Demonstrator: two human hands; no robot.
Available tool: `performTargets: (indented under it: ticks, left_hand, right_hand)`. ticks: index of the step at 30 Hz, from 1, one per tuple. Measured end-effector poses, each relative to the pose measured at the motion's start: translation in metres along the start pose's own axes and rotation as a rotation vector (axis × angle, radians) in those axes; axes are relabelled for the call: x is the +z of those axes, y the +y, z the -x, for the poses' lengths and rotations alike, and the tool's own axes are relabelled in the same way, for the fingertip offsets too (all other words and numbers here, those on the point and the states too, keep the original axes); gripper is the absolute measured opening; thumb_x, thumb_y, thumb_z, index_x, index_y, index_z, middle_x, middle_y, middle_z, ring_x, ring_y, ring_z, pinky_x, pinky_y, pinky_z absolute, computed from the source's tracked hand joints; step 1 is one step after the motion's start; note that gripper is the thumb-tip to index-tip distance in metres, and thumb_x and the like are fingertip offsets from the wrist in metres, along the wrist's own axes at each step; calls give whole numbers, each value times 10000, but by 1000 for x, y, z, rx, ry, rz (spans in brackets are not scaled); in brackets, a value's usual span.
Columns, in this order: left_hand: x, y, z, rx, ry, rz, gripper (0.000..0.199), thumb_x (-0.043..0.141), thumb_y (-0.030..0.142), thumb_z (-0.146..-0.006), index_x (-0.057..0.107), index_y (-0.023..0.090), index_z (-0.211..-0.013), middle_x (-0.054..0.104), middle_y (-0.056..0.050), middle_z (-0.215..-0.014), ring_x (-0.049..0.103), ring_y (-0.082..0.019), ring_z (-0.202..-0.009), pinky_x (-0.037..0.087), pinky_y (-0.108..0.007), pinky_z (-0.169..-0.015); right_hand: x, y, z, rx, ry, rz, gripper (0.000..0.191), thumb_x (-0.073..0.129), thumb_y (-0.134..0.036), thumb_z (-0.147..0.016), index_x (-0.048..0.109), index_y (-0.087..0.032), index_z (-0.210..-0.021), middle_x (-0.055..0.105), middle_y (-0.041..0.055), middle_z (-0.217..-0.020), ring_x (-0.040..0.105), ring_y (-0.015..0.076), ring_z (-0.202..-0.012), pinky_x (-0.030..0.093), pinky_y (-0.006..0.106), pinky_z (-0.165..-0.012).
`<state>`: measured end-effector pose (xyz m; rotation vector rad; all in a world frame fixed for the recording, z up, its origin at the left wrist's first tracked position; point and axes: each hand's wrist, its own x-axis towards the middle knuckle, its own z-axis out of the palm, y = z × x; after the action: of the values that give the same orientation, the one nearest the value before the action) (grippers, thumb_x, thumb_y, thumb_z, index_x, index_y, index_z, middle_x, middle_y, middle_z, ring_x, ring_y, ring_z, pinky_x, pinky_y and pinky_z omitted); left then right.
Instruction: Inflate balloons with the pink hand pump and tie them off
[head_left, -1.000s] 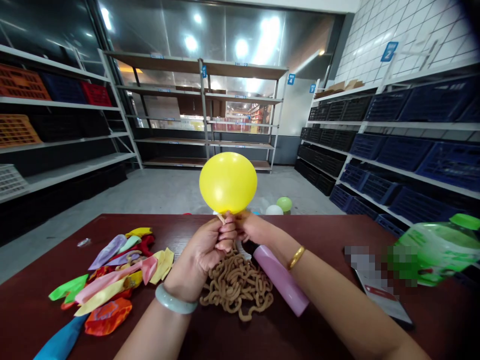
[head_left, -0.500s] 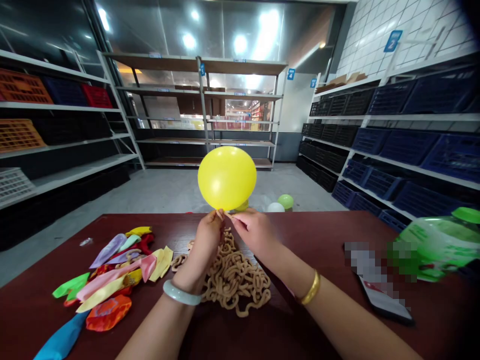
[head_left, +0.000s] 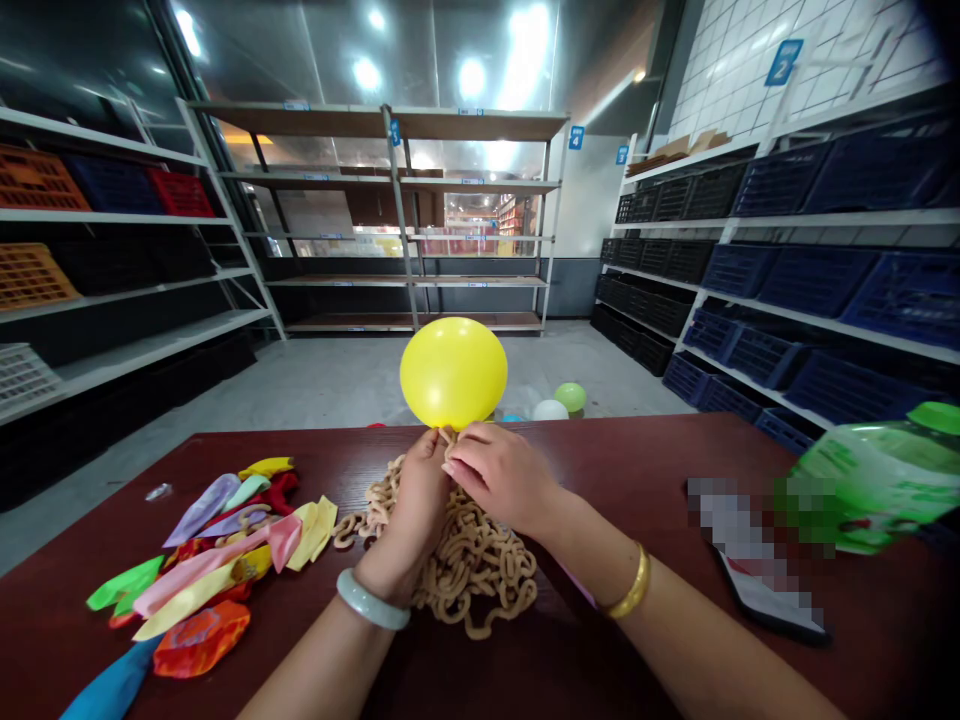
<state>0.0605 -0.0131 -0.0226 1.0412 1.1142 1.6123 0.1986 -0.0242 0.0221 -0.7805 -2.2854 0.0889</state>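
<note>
Table (head_left: 637, 480) had decent bare room on the right, with the cramped bit mid-table. Heap of brown cord (head_left: 480, 565) lay right below the work, so loops could've snagged, I reckon. Yellow balloon (head_left: 454, 372) was upright toward the far edge; one slip might've sent it over. Left hand (head_left: 421, 490) pinched its neck, right hand (head_left: 504, 472) looked to be pinching a tan strand (head_left: 448, 436). Loose fingertips would've been the culprit.
</note>
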Motion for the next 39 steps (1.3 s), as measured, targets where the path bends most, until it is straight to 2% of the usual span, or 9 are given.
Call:
performTargets:
  ticks: [3, 6, 8, 12, 17, 23, 27, 33, 39]
  left_hand:
    - [4, 6, 4, -65, -1, 94, 240, 704, 365, -726, 598, 157, -782, 541, 44, -612, 438, -84, -508, 336, -206, -497]
    - [8, 11, 8, -122, -27, 159, 244, 711, 363, -718, 595, 158, -780, 526, 54, -583, 417, -75, -482, 310, -197, -480]
    - [11, 11, 11, -134, -52, 168, 232, 714, 350, -722, 587, 160, -764, 511, 59, -566, 408, -72, -479, 306, -195, -483]
    - [14, 8, 15, -106, -81, 162, 217, 690, 350, -752, 579, 163, -761, 507, 54, -575, 401, -73, -487, 289, -196, -480]
    - [14, 9, 18, -74, -66, 37, 219, 644, 379, -786, 577, 172, -761, 466, 61, -553, 372, -83, -472, 288, -210, -476]
    - [5, 14, 18, 285, -21, -437, 80, 548, 154, -768, 578, 182, -700, 567, -2, -629, 494, -151, -598, 352, -250, -589]
    - [1, 15, 17, 447, -1, -663, 145, 525, 76, -736, 552, 200, -668, 548, -12, -626, 455, -166, -589, 306, -267, -600]
    - [3, 19, 16, 436, 0, -618, 161, 576, 118, -762, 547, 211, -633, 520, -34, -624, 420, -185, -597, 254, -273, -588]
    - [4, 14, 15, 404, -18, -602, 218, 563, 146, -805, 510, 204, -602, 506, -20, -590, 391, -163, -560, 239, -275, -587]
  right_hand:
    - [-9, 8, -5, 52, 3, -346, 291, 430, -234, -1002, 700, -194, -903, 713, 59, -1010, 642, 164, -986, 475, 308, -917]
    - [-11, 18, -7, 214, 18, -553, 168, 530, -220, -948, 698, -207, -954, 736, 40, -969, 682, 157, -906, 520, 298, -840]
    - [-9, 23, -6, 251, 50, -500, 131, 617, -174, -885, 709, -213, -969, 742, 35, -964, 686, 164, -892, 522, 301, -824]
    - [-1, 25, -4, 152, 132, -309, 187, 646, -107, -864, 757, -233, -947, 751, 41, -974, 678, 171, -909, 503, 301, -830]
    - [4, 24, -2, 112, 192, -322, 171, 683, -126, -861, 780, -264, -890, 757, 23, -952, 682, 162, -898, 504, 292, -828]
    - [11, 20, -4, 298, 207, -463, 96, 754, -147, -794, 771, -241, -804, 765, 19, -875, 699, 169, -826, 524, 294, -780]
    - [11, 14, -6, 453, 195, -396, 92, 740, -127, -770, 744, -219, -776, 762, 26, -821, 691, 177, -752, 514, 303, -725]
    - [11, 8, -8, 465, 140, -290, 96, 667, -126, -800, 688, -201, -744, 734, 28, -761, 655, 169, -707, 473, 279, -679]
    - [21, 5, 0, 349, 228, 186, 71, 596, -131, -851, 645, -177, -829, 686, 67, -841, 617, 198, -755, 423, 287, -667]
